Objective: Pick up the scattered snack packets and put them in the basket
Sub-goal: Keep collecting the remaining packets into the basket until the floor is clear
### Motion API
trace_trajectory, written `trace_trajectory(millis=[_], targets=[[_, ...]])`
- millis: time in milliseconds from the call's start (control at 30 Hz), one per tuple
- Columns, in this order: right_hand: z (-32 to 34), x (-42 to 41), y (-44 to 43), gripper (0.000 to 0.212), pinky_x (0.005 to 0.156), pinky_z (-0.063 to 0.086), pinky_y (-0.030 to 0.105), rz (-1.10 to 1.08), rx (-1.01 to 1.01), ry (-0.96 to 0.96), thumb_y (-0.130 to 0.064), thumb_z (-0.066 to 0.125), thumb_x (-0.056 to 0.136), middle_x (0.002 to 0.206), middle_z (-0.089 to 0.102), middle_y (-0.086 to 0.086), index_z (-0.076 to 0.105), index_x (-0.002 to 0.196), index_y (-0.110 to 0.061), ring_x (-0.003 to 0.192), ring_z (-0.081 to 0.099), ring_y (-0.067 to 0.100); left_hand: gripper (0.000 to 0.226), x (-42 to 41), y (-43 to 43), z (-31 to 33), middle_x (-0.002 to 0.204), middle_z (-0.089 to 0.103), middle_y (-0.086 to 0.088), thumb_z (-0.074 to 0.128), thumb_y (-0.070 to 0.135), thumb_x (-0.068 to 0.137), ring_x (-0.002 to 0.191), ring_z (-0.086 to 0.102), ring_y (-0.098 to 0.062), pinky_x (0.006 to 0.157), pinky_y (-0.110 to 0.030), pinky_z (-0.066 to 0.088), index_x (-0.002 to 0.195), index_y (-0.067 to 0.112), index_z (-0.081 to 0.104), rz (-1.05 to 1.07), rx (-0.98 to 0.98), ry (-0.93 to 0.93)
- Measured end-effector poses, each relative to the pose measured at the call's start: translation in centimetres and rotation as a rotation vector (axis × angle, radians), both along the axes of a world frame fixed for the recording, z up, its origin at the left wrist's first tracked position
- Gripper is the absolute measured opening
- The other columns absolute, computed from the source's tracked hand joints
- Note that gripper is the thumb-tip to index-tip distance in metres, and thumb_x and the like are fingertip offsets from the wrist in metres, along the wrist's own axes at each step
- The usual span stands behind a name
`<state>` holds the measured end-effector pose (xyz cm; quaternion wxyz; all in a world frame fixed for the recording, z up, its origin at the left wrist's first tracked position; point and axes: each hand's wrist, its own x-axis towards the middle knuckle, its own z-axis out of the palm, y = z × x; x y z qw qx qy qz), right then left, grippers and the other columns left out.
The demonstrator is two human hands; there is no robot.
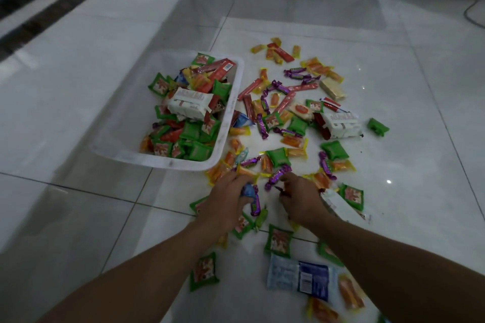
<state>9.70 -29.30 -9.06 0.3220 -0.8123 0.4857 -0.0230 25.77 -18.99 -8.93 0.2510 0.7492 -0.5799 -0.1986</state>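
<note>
Left hand (pixel 223 202) clutches a blue packet (pixel 248 189) and a purple candy (pixel 255 206). Right hand (pixel 301 199) curls over scattered snack packets (pixel 278 157), grip unclear. White basket (pixel 168 162) sits just beyond the left hand.

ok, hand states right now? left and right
Left hand: closed on a blue packet.
Right hand: curled, but whether it holds anything cannot be told.

You're seeing a dim, soft picture; the glossy floor tiles (pixel 78 113) throw pale glare beyond the basket (pixel 168 162), and tile lines bow toward the frame edges.
</note>
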Motion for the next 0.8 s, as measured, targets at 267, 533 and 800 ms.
trace_trajectory(millis=[267, 533, 800], targets=[[5.6, 1.2, -1.2, 0.05, 0.088, 0.048, 0.028, -0.274, 0.022, -0.248, -0.012, 0.072, 0.083, 0.12, 0.065, 0.012, 0.056, 0.131, -0.013, 0.105, 0.063, 0.025, 0.024, 0.1, -1.8, 5.3, 0.102, 0.06, -0.01, 0.07, 0.008, 0.084, 0.093, 0.055, -0.023, 0.078, -0.026, 0.043, 0.107, 0.007, 0.064, 0.104, -0.189, 0.036], [10.6, 8.6, -0.6, 0.049, 0.083, 0.054, 0.036, -0.231, 0.114, -0.447, -0.01, 0.074, 0.083, 0.117, 0.061, 0.011, 0.056, 0.129, -0.01, 0.093, 0.061, 0.025, 0.017, 7.1, -2.4, 9.1, 0.092, 0.063, -0.003, 0.075, 0.007, 0.078, 0.086, 0.057, -0.017, 0.071, -0.024, 0.043, 0.092, 0.008, 0.065, 0.422, -0.275, 0.057], [10.1, 17.3, -1.0, 0.046, 0.085, 0.056, 0.038, -0.206, 0.176, -0.484, -0.008, 0.075, 0.081, 0.12, 0.062, 0.009, 0.061, 0.124, -0.008, 0.104, 0.062, 0.024, 0.033, 13.8, -1.7, 7.1, 0.115, 0.067, -0.009, 0.068, 0.009, 0.085, 0.106, 0.061, -0.025, 0.09, -0.027, 0.045, 0.118, 0.013, 0.065, 0.607, -0.153, 0.038]])
